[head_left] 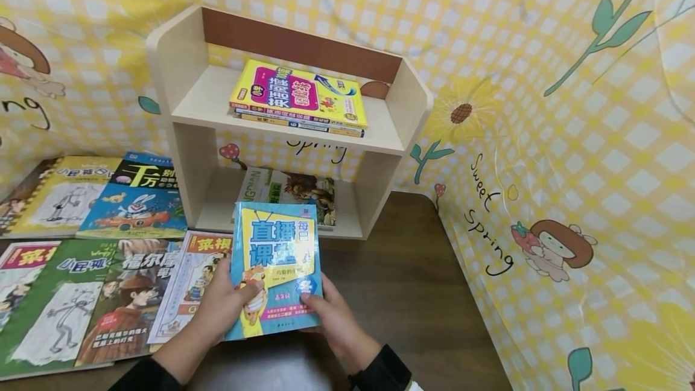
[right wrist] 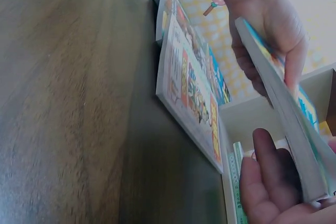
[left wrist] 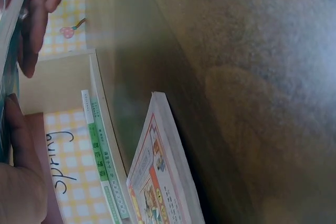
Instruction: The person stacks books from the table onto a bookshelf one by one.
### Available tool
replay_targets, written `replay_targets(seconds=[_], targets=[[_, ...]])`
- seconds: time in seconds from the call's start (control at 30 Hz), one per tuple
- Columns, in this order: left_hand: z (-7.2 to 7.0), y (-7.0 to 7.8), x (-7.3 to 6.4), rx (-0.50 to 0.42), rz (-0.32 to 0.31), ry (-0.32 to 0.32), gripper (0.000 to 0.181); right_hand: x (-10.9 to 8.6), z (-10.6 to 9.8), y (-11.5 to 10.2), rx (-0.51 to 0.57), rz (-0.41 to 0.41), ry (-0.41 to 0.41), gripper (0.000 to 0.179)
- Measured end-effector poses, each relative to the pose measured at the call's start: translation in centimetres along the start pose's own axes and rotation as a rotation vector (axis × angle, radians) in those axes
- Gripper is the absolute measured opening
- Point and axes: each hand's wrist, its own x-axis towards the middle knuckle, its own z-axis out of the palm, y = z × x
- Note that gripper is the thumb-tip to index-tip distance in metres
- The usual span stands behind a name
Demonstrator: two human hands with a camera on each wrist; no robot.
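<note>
A blue and yellow paperback book is held up in front of the small shelf, its cover facing me. My left hand grips its left edge, thumb on the cover. On the opposite edge, my right hand pinches it with the thumb on top and fingers underneath. The right wrist view shows the book's page edges between both hands, held off the tabletop. Close by my left hand lies a comic-style book with a pale cover.
The cream two-level shelf carries a stack of yellow-topped books above and green-spined books below. Several more books, including a green one and a blue one, cover the left of the dark wooden table. Patterned cloth hangs behind and right.
</note>
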Motion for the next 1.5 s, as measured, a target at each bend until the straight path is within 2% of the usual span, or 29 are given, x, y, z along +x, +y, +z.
replay_targets(seconds=[0.17,0.53,0.7,0.87,0.93,1.03,1.13,1.23,1.33,1.5], targets=[[0.3,0.2,0.2,-0.031,-0.012,0.011,0.065,0.0,0.1,-0.2,0.014,-0.039,-0.009,0.058],[0.8,-0.4,0.3,-0.153,-0.018,-0.036,0.069,0.2,-0.3,-0.5,0.028,0.008,0.049,0.056],[0.9,-0.7,0.3,-0.128,-0.034,-0.061,0.067,0.1,-0.6,-0.5,0.037,0.012,0.057,0.056],[0.7,-1.0,0.3,-0.082,-0.021,-0.085,0.067,0.0,-0.9,-0.7,0.052,0.014,0.047,0.057],[0.4,-1.2,0.4,-0.062,-0.021,-0.097,0.072,0.0,-1.0,-0.8,0.058,0.032,0.037,0.058],[-0.2,-1.3,0.5,-0.044,-0.034,-0.109,0.084,0.0,-1.4,-0.9,0.06,0.061,0.023,0.059],[-1.1,-1.3,0.6,-0.068,-0.042,-0.131,0.089,-0.2,-1.8,-1.0,0.048,0.076,0.01,0.061],[-2.6,-1.2,1.0,-0.075,-0.055,-0.146,0.085,-0.5,-2.4,-1.0,0.025,0.081,-0.011,0.059],[-4.4,-1.0,1.7,-0.04,-0.041,-0.152,0.076,-0.8,-3.1,-1.1,0.004,0.084,-0.031,0.057],[-6.9,-0.5,3.0,0.071,0.075,-0.175,0.074,-0.9,-4.2,-1.4,-0.031,0.097,-0.055,0.056]])
